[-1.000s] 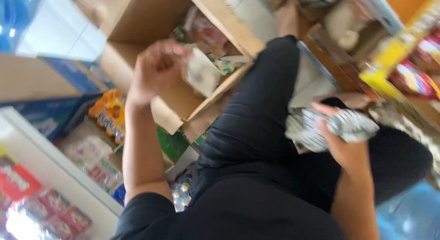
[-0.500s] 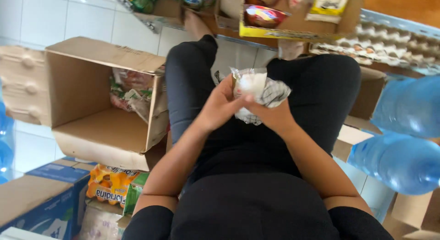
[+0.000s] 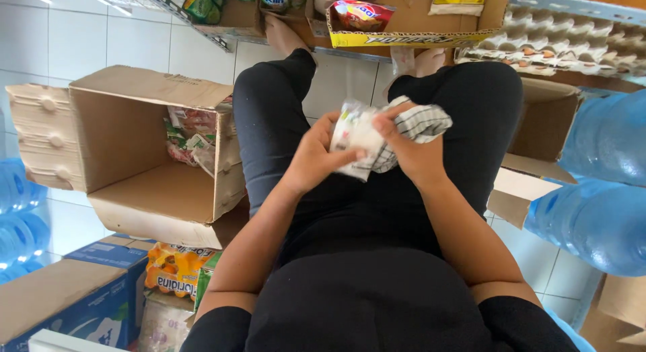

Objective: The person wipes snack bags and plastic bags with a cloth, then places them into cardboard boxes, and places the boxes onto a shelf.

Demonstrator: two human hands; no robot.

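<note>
I sit with my legs in black trousers stretched out over a white tiled floor. Above my lap, my left hand [image 3: 316,160] grips a small white packet [image 3: 351,133] from the left side. My right hand [image 3: 412,153] presses a white cloth with thin dark checks [image 3: 418,123] against the same packet, thumb on its front. Both hands touch the packet, and the cloth wraps partly around its right side.
An open cardboard box [image 3: 145,157] lies on its side at my left with several snack packets [image 3: 192,137] deep inside. Large blue water bottles [image 3: 599,190] stand at right. Egg trays [image 3: 572,39] and cardboard display trays of goods [image 3: 404,19] lie ahead. Blue cartons [image 3: 87,305] sit near left.
The view swung from a tilted look at the box to straight down. My left hand came from the box to the packet, and both hands now hold it together above my lap.
</note>
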